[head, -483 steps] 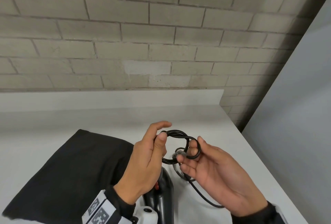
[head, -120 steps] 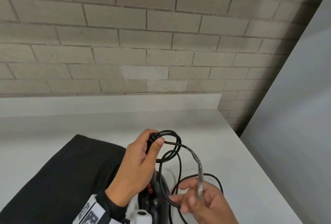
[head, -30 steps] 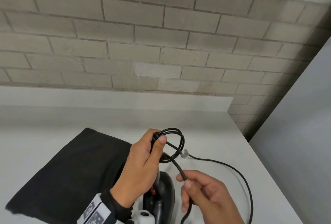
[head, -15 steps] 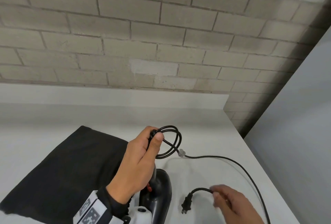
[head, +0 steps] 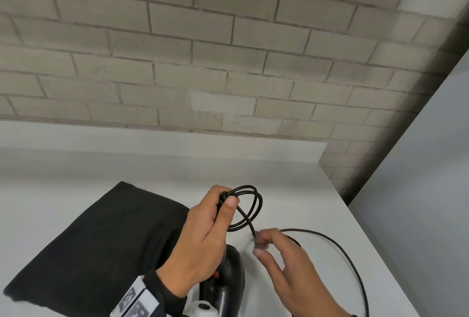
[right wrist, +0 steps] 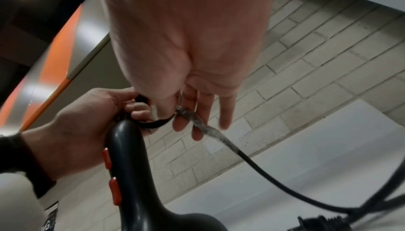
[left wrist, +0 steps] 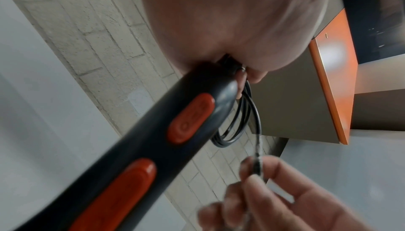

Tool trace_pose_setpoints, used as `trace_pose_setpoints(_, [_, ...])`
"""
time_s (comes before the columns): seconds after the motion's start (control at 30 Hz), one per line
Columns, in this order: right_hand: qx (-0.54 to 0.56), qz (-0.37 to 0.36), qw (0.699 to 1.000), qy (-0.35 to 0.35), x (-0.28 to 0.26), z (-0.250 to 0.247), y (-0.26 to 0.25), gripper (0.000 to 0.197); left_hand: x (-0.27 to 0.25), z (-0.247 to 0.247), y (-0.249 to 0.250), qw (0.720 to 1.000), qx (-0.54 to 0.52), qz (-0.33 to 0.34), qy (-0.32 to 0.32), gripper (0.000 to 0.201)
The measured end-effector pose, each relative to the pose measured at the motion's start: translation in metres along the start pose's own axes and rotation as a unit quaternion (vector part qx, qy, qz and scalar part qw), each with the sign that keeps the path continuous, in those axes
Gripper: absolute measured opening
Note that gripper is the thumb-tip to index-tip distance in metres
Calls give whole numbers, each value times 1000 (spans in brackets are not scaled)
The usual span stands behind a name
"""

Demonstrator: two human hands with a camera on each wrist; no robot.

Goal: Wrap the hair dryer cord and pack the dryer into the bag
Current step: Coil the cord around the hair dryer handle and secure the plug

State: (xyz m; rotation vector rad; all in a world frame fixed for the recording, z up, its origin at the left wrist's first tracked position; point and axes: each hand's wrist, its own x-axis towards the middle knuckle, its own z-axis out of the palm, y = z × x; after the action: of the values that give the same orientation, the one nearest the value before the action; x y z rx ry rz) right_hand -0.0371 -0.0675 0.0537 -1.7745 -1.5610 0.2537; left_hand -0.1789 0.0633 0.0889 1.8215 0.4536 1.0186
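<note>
My left hand (head: 225, 200) grips the top of the black hair dryer's handle (left wrist: 190, 96) and pinches a few small loops of the black cord (head: 253, 205) against it. The handle has orange switches (left wrist: 190, 118). The dryer's body (head: 228, 281) stands below my left hand on the counter. My right hand (head: 257, 240) pinches the cord just under the loops, at a stretch wrapped in clear film (right wrist: 197, 122). From there the loose cord (head: 342, 248) arcs right and down. The plug (right wrist: 317, 222) lies low in the right wrist view. The black bag (head: 101, 240) lies flat to the left.
The white counter (head: 152, 169) runs back to a brick wall (head: 203, 63). Its right edge (head: 380, 253) drops off beside a grey panel (head: 431, 164). An orange-edged cabinet (left wrist: 328, 78) hangs overhead in the wrist views.
My right hand has left the plug end at the lower right and come up to pinch the cord just below the loops. My left hand keeps its hold.
</note>
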Motion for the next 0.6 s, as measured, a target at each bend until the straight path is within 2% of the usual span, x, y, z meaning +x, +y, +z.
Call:
trace_pose_setpoints(0.13, [-12, -72, 996, 42, -9, -11, -12, 11, 1, -3, -4, 999, 16, -13, 37, 26])
trace_pose_setpoints(0.23, [-32, -111, 991, 65, -12, -24, -26, 12, 2, -2, -4, 999, 27, -8, 40, 23])
trace_pose_setpoints(0.47, [-20, -162, 983, 82, 4, -63, -61, 17, 1, 1, 4, 996, 81, 25, 1, 25])
trace_pose_setpoints(0.6, [-8, -177, 981, 76, 18, -79, -74, 19, -1, 2, 8, 994, 81, 59, -37, 38])
